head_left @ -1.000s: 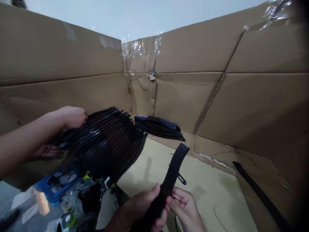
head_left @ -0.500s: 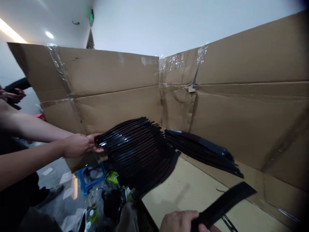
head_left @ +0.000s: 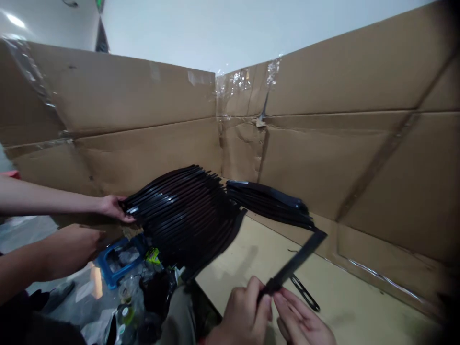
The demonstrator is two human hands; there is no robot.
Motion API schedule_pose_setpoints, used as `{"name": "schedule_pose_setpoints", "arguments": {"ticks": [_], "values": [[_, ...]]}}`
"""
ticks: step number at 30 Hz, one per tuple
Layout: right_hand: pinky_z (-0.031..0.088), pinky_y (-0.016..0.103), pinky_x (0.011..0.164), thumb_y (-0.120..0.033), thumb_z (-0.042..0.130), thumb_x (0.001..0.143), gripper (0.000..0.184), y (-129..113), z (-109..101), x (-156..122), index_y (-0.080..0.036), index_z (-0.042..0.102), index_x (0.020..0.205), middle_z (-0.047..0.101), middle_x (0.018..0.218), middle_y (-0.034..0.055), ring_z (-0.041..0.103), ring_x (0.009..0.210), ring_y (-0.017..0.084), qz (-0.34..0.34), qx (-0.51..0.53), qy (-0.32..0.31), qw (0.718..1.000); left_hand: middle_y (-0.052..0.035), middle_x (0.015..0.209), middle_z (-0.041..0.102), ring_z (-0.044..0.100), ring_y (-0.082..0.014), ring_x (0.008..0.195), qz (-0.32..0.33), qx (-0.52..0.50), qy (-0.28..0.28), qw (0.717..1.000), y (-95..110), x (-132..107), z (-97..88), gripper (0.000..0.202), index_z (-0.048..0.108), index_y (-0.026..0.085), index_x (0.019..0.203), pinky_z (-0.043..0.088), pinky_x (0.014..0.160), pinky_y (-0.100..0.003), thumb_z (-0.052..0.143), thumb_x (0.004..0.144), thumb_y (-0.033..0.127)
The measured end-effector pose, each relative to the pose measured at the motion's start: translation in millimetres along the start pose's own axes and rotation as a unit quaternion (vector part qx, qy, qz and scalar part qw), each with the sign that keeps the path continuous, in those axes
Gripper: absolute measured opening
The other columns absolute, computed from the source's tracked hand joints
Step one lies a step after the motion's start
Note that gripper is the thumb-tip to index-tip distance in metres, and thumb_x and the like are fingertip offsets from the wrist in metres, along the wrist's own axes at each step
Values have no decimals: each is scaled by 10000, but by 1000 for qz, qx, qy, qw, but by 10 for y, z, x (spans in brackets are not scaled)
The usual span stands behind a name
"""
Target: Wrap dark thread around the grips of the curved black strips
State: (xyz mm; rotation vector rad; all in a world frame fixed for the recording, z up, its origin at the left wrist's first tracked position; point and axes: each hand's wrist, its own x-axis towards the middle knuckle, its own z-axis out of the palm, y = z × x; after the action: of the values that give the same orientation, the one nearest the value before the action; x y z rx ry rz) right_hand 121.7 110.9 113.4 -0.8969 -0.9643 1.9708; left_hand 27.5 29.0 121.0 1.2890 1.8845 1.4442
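Both my hands are closed on one end of a flat black strip [head_left: 300,258], whose free end slants up and away to the right above the table. My left hand [head_left: 244,309] grips the strip's near end between thumb and fingers. Just to its right, my right hand [head_left: 302,318] pinches the same end, its fingertips close to the left thumb. A thin black slotted piece [head_left: 304,293] lies on the table beyond my right hand. Ahead, many similar black strips lie fanned in a wide overlapping pile [head_left: 190,215], with a smaller stack [head_left: 269,203] behind to the right.
Tall cardboard walls [head_left: 143,96] surround the back of the pale table [head_left: 230,268]. At left, a co-worker's hand [head_left: 117,208] touches the pile's end; another co-worker hand [head_left: 77,247] is nearer. A blue stool [head_left: 111,275], bottles [head_left: 125,314] and bags are on the floor.
My right hand has come up into view beside my left at the strip's end. The strip appears narrower, turned more edge-on. The nearer co-worker hand has drawn back from the pile. The view shifted right.
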Motion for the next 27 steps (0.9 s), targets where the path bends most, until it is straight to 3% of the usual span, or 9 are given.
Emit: {"name": "schedule_pose_setpoints", "arguments": {"ticks": [3,7,11,14,16,20,23,25,27], "values": [[532,215,429,-351,898,621,496,-81,179,-159,-68,651,944,655,647,70,609,500,174,-66,-24,-68,995,5,585,496,434,-122,478,-36,-181,-10,983,95,-46,-20,359,438,198,876,334,472,-256,332,964,529],[490,232,386,-403,753,818,330,-182,291,-300,-105,613,850,560,500,16,528,381,147,-135,-60,-148,978,43,597,487,415,-67,465,-34,-276,-6,961,170,-91,-63,302,426,187,886,299,436,-180,414,966,478],[443,194,391,-395,702,864,291,-235,293,-374,-111,637,855,567,507,22,505,392,123,-168,-86,-151,970,57,568,498,380,-42,427,-49,-342,-26,938,198,-125,-83,278,412,186,860,279,415,-144,425,976,439],[395,177,395,-430,733,829,335,-210,265,-361,-102,676,873,573,537,29,493,428,113,-193,-103,-116,969,64,523,487,362,-40,394,-67,-390,-53,917,206,-129,-102,278,419,185,865,272,392,-130,444,968,442],[372,172,403,-460,760,795,379,-187,235,-321,-99,698,895,596,601,47,507,475,116,-188,-98,-113,971,66,493,488,336,-43,348,-78,-430,-90,895,178,-107,-109,284,426,186,889,244,350,-129,467,952,459],[300,149,396,-485,796,752,474,-220,159,-221,-79,723,984,582,614,46,446,460,80,-98,-57,-211,971,82,405,457,225,-53,243,-74,-521,-216,823,-4,3,-52,329,454,180,977,190,272,-140,441,942,507],[312,123,421,-437,855,686,474,-296,129,-177,-77,735,970,601,648,49,470,502,67,-68,-39,-252,964,99,312,347,172,-65,194,-71,-540,-293,786,-141,102,23,414,485,169,894,160,251,-160,432,915,580],[395,139,458,-415,848,696,448,-324,138,-173,-76,726,963,634,687,63,541,542,95,-91,-62,-222,969,78,319,362,238,-65,220,-77,-532,-303,787,-151,146,47,448,498,154,831,201,285,-163,423,920,587],[437,178,428,-444,804,742,444,-317,170,-186,-67,698,953,629,631,59,558,476,123,-120,-99,-161,975,31,438,480,391,-65,346,-80,-489,-264,828,-89,162,43,455,519,129,838,312,386,-164,430,934,565]]}}
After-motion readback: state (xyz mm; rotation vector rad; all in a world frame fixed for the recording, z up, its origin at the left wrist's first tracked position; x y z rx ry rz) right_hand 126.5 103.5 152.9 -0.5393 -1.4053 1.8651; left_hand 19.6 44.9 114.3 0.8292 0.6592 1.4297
